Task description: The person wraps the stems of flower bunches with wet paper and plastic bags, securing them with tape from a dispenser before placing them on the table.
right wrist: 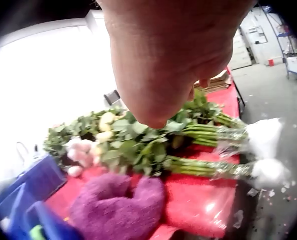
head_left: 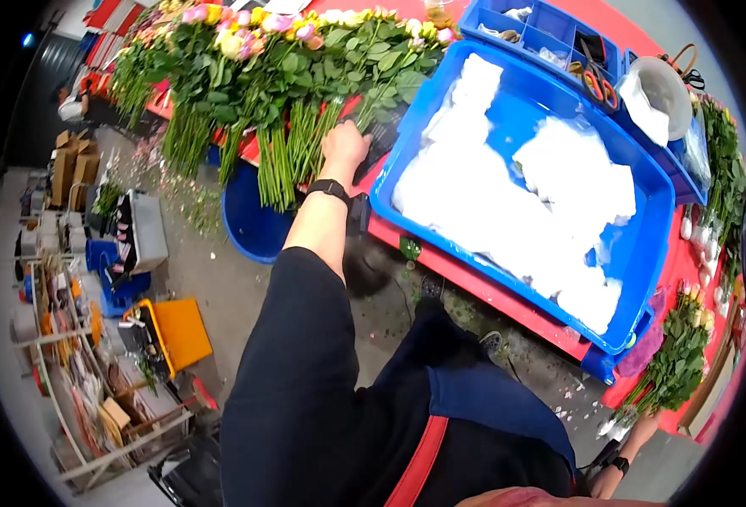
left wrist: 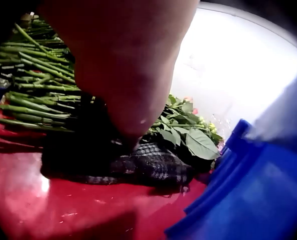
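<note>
Standing at the red-covered table (right wrist: pixel 201 200), you have your right hand (head_left: pixel 644 428) at the near rose bunches (head_left: pixel 675 363) — fingers among the greenery, but I cannot tell whether they are clamped on stems or apart. Those bunches lie flat, stem ends wrapped in white (right wrist: pixel 266 137) towards the table's edge, a fuzzy purple cloth (right wrist: pixel 121 207) beside them. Next, a big blue tray (head_left: pixel 508 114) holds glaring white bundles (head_left: pixel 474 198), contents unreadable. Past its other end, your left hand (head_left: pixel 345 149) is lowered at a dark checked item (left wrist: pixel 156 162) on the table, beside bare green stems (head_left: pixel 275 165); its fingertips are in shadow — grip cannot be told. The stems overhang a blue bucket (head_left: pixel 254 221). Farther back: rose heads (head_left: pixel 246 40) along the table's far edge, and a blue compartment box (head_left: pixel 550 21) bearing scissors (head_left: pixel 594 84).
</note>
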The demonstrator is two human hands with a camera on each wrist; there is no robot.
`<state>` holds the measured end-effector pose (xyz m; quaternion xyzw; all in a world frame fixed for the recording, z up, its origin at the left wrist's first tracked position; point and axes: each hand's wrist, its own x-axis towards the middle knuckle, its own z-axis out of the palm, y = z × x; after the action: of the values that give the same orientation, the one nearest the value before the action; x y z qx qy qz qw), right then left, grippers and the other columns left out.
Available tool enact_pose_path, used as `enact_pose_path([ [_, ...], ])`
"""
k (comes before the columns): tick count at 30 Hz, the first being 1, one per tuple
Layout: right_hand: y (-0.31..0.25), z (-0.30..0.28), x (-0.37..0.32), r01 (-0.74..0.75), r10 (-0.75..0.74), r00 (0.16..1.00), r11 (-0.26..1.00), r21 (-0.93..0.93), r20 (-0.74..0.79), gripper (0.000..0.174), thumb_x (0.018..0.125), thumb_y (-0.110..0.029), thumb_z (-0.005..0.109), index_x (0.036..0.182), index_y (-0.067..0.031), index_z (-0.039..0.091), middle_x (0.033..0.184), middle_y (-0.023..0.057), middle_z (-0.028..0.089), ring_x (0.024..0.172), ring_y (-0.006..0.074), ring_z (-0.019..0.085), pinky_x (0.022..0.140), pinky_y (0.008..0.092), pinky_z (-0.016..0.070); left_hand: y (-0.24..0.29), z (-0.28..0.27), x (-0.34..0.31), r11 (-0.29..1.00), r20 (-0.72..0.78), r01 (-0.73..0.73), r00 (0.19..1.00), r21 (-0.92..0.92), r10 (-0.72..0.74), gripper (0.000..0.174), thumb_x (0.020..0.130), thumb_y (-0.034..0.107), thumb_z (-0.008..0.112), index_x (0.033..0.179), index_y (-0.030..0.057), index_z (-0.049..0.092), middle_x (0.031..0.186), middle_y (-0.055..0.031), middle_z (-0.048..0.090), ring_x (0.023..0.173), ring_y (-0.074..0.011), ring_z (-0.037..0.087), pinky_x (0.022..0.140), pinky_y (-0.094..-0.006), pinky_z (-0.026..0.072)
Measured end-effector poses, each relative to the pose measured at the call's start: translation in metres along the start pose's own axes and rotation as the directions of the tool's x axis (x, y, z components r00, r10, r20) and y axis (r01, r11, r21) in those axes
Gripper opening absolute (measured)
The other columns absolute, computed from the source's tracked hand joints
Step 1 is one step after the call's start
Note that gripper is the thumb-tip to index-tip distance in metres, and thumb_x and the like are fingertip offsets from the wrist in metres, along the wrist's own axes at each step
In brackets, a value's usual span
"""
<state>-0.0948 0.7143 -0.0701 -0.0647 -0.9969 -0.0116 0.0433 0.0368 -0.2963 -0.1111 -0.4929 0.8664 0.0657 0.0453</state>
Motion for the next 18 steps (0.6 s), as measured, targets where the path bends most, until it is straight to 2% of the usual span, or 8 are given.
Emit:
enact_pose_path([
  [4, -0.203, -0.064, -0.027, 0.278, -0.277, 0.961, 0.957, 0.082, -0.020, 0.041, 0.090, -0.015, 0.060, 0.126, 0.0037, 0.052, 0.119, 0.0217, 0.058, 0.111, 0.0354, 0.055, 0.097, 0.0399, 0.0408, 0.001, -0.018, 0.006, 0.989, -0.090, -0.137, 0.986, 0.053, 0.142, 0.041, 0.076, 0.037, 0.072, 0.100, 0.0053, 0.067, 0.105, -0.0148, 0.065, 0.103, -0.0321, 0.061, 0.089, -0.0423, 0.0475],
  [8, -0.371, -0.100, -0.055, 0.459, -0.460, 0.885, 0.833, 0.308, -0.075, 0.037, 0.090, -0.010, 0.059, 0.124, 0.0022, 0.053, 0.123, 0.0179, 0.057, 0.115, 0.0312, 0.052, 0.100, 0.0388, 0.0390, -0.019, -0.029, 0.005, 0.945, -0.138, -0.189, 0.978, -0.266, 0.156, 0.037, 0.076, 0.029, 0.071, 0.100, 0.0004, 0.067, 0.087, -0.0165, 0.068, 0.077, -0.0303, 0.067, 0.071, -0.0395, 0.0523],
  [9, -0.417, -0.116, -0.065, 0.534, -0.542, 0.837, 0.777, 0.334, -0.076, 0.035, 0.088, -0.008, 0.060, 0.122, 0.0018, 0.055, 0.120, 0.0175, 0.058, 0.112, 0.0313, 0.054, 0.097, 0.0387, 0.0406, -0.023, -0.036, 0.001, 0.879, 0.002, -0.090, 0.995, -0.467, 0.103, 0.035, 0.078, 0.027, 0.071, 0.097, -0.0011, 0.067, 0.086, -0.0164, 0.069, 0.075, -0.0296, 0.068, 0.067, -0.0417, 0.0525],
  [12, -0.530, -0.144, -0.099, 0.682, -0.783, 0.619, 0.495, 0.538, -0.064, 0.028, 0.084, -0.003, 0.063, 0.111, 0.0013, 0.060, 0.109, 0.0166, 0.063, 0.102, 0.0311, 0.060, 0.090, 0.0353, 0.0454, -0.023, -0.083, -0.044, 0.646, 0.153, 0.071, 0.986, -0.760, 0.071, 0.030, 0.079, 0.020, 0.071, 0.092, -0.0062, 0.065, 0.070, -0.0136, 0.066, 0.052, -0.0197, 0.063, 0.050, -0.0326, 0.0502],
  [13, -0.568, -0.152, -0.112, 0.694, -0.845, 0.523, 0.346, 0.631, -0.113, 0.023, 0.081, -0.002, 0.066, 0.103, 0.0017, 0.062, 0.098, 0.0163, 0.065, 0.092, 0.0311, 0.063, 0.082, 0.0350, 0.0484, -0.030, -0.084, -0.055, 0.519, 0.065, -0.004, 0.991, -0.854, 0.114, 0.025, 0.079, 0.014, 0.072, 0.084, -0.0077, 0.062, 0.062, -0.0094, 0.062, 0.043, -0.0120, 0.056, 0.041, -0.0263, 0.0447],
  [15, -0.628, -0.154, -0.137, 0.568, -0.928, 0.365, 0.163, 0.806, -0.070, 0.019, 0.080, -0.008, 0.069, 0.095, 0.0011, 0.064, 0.091, 0.0178, 0.065, 0.086, 0.0345, 0.062, 0.076, 0.0380, 0.0490, -0.028, -0.110, -0.085, 0.363, 0.087, 0.034, 0.987, -0.931, 0.133, 0.021, 0.083, 0.015, 0.069, 0.083, -0.0034, 0.057, 0.064, -0.0069, 0.061, 0.047, -0.0120, 0.057, 0.042, -0.0267, 0.0445],
  [17, -0.672, -0.144, -0.160, 0.485, -0.985, 0.165, 0.032, 0.874, -0.055, 0.041, 0.078, -0.024, 0.075, 0.108, 0.0021, 0.061, 0.101, 0.0187, 0.064, 0.093, 0.0357, 0.061, 0.081, 0.0387, 0.0485, -0.018, -0.128, -0.115, 0.184, 0.065, 0.044, 0.992, -0.982, 0.107, 0.020, 0.086, 0.015, 0.067, 0.084, -0.0005, 0.054, 0.065, -0.0051, 0.060, 0.049, -0.0108, 0.056, 0.044, -0.0253, 0.0443],
  [18, -0.688, -0.135, -0.175, 0.430, -0.989, 0.139, 0.007, 0.903, -0.058, 0.059, 0.075, -0.032, 0.077, 0.117, 0.0033, 0.056, 0.107, 0.0206, 0.062, 0.098, 0.0357, 0.060, 0.085, 0.0388, 0.0479, -0.011, -0.135, -0.128, 0.107, 0.013, 0.002, 0.995, -0.994, 0.101, 0.020, 0.087, 0.015, 0.067, 0.085, 0.0007, 0.053, 0.065, -0.0044, 0.059, 0.050, -0.0102, 0.055, 0.046, -0.0245, 0.0444],
])
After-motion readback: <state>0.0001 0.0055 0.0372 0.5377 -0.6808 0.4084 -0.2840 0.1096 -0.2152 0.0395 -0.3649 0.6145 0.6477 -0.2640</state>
